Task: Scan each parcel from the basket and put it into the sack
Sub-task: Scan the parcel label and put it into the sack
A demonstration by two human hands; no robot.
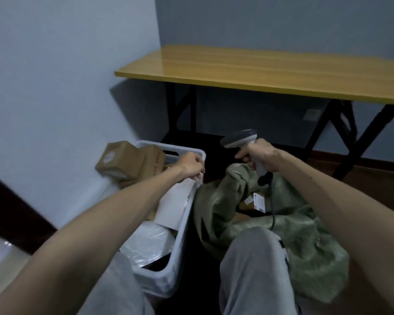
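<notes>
Left hand (190, 165) is pinching a white parcel (173, 205) in the basket (182, 228); right hand (258, 159) grips the scanner (240, 138), sack (305, 242) at 4 o'clock from the basket.

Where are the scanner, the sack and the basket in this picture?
scanner (240, 139): head view, on its grey head above the right hand.
sack (305, 242): head view, on the green fabric right of the knee.
basket (168, 275): head view, on its near white rim.
</notes>
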